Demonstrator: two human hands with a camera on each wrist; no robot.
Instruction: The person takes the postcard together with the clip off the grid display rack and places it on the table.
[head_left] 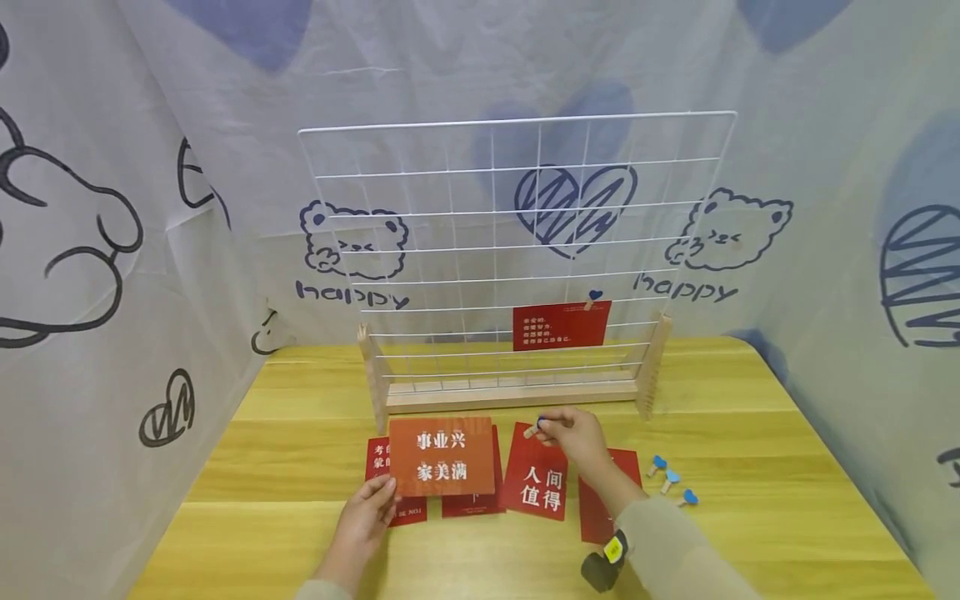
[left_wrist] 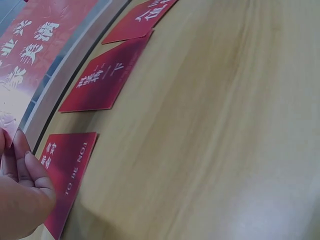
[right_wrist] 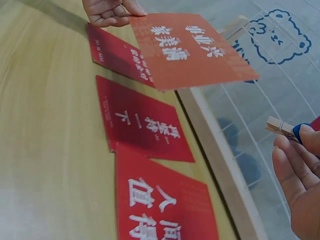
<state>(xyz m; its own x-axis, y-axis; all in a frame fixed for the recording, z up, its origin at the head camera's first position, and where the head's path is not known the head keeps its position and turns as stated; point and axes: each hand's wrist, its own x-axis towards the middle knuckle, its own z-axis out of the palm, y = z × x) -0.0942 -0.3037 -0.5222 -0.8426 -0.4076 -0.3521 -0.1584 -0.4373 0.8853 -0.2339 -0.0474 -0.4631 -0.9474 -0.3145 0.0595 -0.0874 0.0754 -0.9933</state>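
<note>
My left hand (head_left: 365, 518) pinches the lower left corner of an orange-red card (head_left: 441, 457) with white characters, raised above the table. In my right hand (head_left: 576, 439) a small wooden clothespin (right_wrist: 281, 127) with a dark blue heart is pinched between thumb and fingers, its tip pointing toward the card. Under and beside the held card lie several red cards, among them one (head_left: 535, 487) below my right hand and another (head_left: 611, 500) partly behind the right forearm. A white wire grid (head_left: 517, 250) stands behind them, with a red card (head_left: 562, 326) clipped low on its right half.
Three clothespins with light blue hearts (head_left: 672, 477) lie on the table (head_left: 772, 517) to the right. The grid sits in a wooden base (head_left: 510, 395) with two upright posts. A printed cloth (head_left: 225, 250) hangs behind and at both sides.
</note>
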